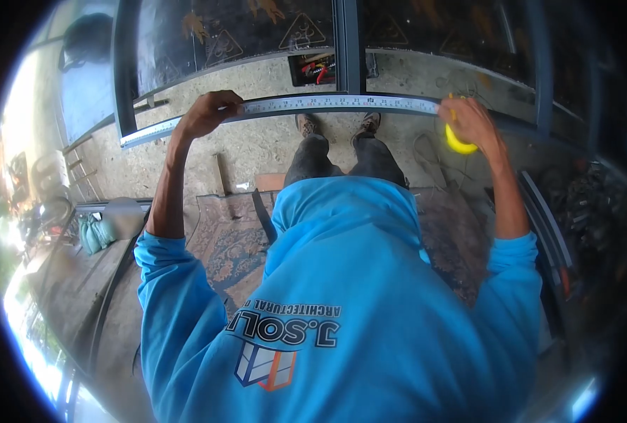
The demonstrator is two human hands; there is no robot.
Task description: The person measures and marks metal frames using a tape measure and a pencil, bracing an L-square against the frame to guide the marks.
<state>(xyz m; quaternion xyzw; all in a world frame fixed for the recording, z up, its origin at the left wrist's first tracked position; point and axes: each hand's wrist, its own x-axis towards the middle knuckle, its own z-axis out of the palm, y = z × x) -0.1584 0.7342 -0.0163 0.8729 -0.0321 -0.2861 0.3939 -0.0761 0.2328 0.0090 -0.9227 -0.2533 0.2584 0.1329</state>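
Note:
A tape measure blade (pixel 313 103) is stretched across the near rail of a dark metal frame (pixel 350 42). My left hand (pixel 207 114) is closed at the blade, thumb and fingers together on its edge. Beyond that hand the blade runs on to the frame's left corner. At the other end, my right hand (pixel 470 121) is wrapped round the tape measure (pixel 460 141), whose yellow case shows below the fingers. The blade's numbers face up between the two hands.
Under the frame lies a black tray (pixel 310 69) with red-handled tools. A patterned mat (pixel 229 233) covers the floor behind my feet. A green cloth bundle (pixel 96 233) is at the left. Long metal profiles (pixel 547 225) lie at the right, beside a dark heap (pixel 595 211).

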